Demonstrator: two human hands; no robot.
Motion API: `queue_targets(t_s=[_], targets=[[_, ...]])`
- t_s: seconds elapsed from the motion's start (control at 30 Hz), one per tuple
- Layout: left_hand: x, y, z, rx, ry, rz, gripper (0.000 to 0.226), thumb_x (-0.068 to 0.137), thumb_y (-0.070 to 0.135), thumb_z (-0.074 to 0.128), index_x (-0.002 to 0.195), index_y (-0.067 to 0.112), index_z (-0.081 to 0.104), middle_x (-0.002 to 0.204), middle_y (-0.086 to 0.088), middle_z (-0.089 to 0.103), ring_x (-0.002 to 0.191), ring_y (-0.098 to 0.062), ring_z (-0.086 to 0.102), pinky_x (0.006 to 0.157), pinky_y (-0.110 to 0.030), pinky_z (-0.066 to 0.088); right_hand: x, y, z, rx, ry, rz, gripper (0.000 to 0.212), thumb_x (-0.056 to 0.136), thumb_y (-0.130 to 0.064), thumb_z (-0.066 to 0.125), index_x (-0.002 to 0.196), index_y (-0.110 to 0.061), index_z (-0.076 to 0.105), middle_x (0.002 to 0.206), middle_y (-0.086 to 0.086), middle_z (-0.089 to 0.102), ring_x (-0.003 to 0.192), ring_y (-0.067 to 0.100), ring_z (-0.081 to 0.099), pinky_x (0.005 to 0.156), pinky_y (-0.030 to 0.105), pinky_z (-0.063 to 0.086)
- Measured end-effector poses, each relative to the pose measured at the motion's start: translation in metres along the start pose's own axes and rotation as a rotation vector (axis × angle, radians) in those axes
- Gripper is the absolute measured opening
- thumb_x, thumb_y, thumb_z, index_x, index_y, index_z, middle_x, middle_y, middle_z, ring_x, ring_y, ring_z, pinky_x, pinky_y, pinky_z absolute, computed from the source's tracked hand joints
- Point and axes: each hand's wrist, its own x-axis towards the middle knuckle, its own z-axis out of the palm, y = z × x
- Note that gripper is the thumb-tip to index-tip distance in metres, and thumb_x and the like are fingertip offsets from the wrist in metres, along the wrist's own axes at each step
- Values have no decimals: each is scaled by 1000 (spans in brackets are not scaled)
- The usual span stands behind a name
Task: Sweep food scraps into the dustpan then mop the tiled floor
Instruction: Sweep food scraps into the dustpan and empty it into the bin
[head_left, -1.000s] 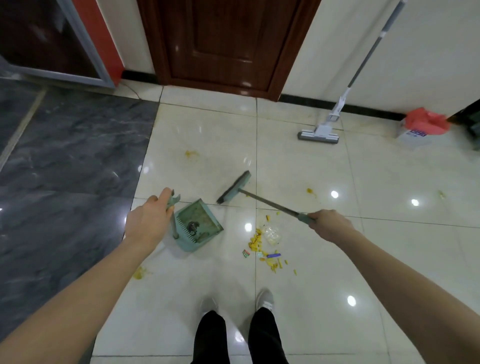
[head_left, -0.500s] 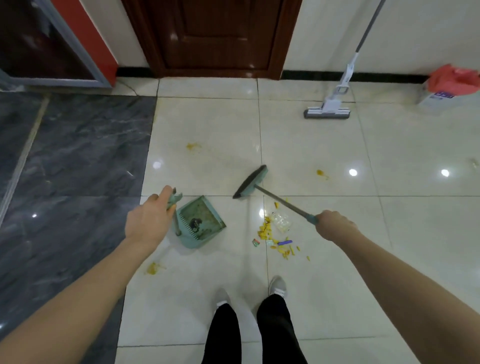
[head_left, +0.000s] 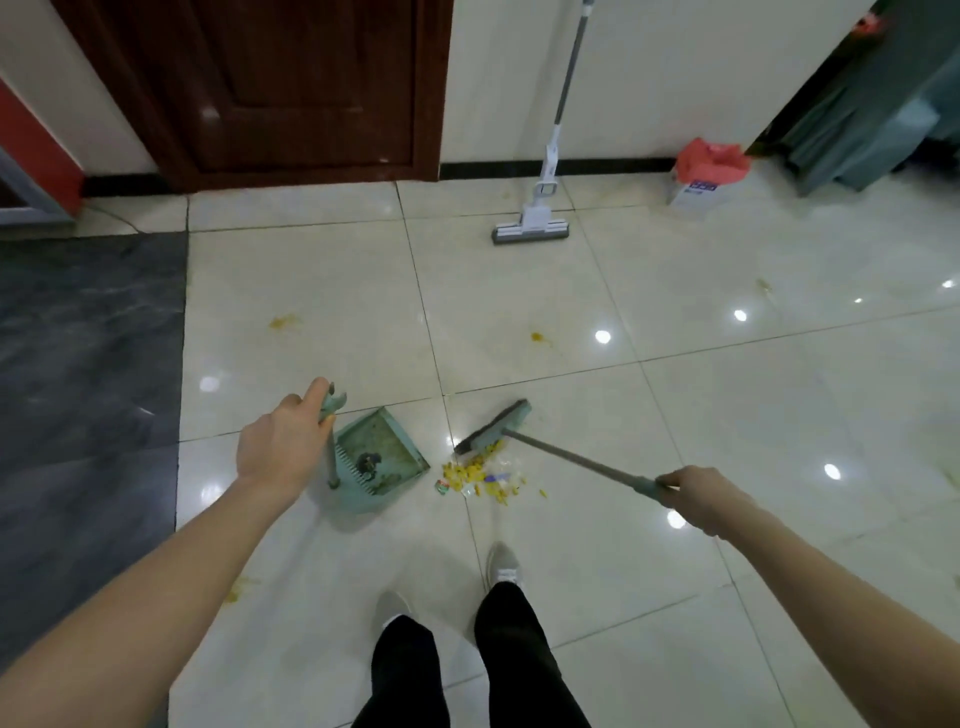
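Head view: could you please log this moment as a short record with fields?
left hand: grips the dustpan handle
right hand: grips the broom handle
broom head: on the tiles at the far edge of the scraps
scraps: yellow pile beside the dustpan mouth, not yet inside
dustpan: on the floor, some dark debris in it
mop: leaning on the wall, untouched
stains: yellow spots on the tiles

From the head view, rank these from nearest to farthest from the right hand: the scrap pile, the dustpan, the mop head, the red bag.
1. Scrap pile, left of the right hand.
2. Dustpan, further left, past the pile.
3. Mop head, ahead by the wall.
4. Red bag, ahead by the wall; too close to the mop head to call.
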Motion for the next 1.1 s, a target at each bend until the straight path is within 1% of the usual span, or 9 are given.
queue_targets(t_s=[0.07,0.13,0.23,0.5,0.6,0.8,0.93,1.0,1.1], targets=[[-8,6,2,-8,-1,-9,26,96,32,48,117,20,39,90,-14,60,69,-36,61,54,-34,42,-1,5,-6,-19,21,-36,33,98,-41,44,119,-26,65,84,-2,61,64,15,57,64,32,54],[-18,11,4,-24,9,-25,25,96,32,49,115,20,39,87,-13,59,69,-37,61,54,-36,44,3,4,-11,-27,48,-86,33,98,-38,46,123,-28,64,95,1,64,77,20,62,70,32,54],[-37,20,5,-34,36,-78,23,95,32,50,112,21,39,82,-11,57,67,-35,59,52,-33,40,18,-6,-20,-48,75,-159,33,97,-36,46,126,-29,62,98,3,62,87,24,62,77,35,56],[-102,68,15,24,60,-303,24,94,32,53,111,22,39,80,-9,59,63,-35,60,52,-37,50,84,-39,-32,-207,89,-422,32,97,-28,44,123,-29,63,115,5,63,104,27,61,74,30,45],[-123,99,20,71,98,-391,25,93,30,56,110,17,43,80,-12,60,64,-36,60,50,-36,42,106,-36,-31,-312,116,-510,32,95,-24,45,122,-29,63,116,5,63,105,28,62,75,30,42],[-165,154,34,103,119,-506,30,90,29,60,109,17,42,79,-13,59,60,-38,60,50,-38,42,124,18,-18,-552,106,-633,34,93,-19,44,123,-23,60,115,3,62,104,25,63,75,31,42],[-188,184,43,95,123,-561,28,92,31,57,111,18,43,78,-12,59,58,-36,58,49,-34,39,136,70,-32,-605,92,-614,34,92,-20,42,121,-25,59,103,1,60,93,23,61,72,31,43],[-199,198,47,55,131,-566,25,93,30,56,109,19,41,75,-10,56,54,-34,56,48,-35,44,143,95,-42,-629,85,-593,33,92,-22,42,120,-27,59,94,-1,57,83,21,57,71,30,44],[-214,223,55,21,95,-605,23,95,32,51,109,21,38,75,-7,54,57,-33,57,51,-38,48,151,129,-60,-636,85,-552,30,93,-30,43,117,-28,61,95,-2,59,82,20,58,71,29,46]])
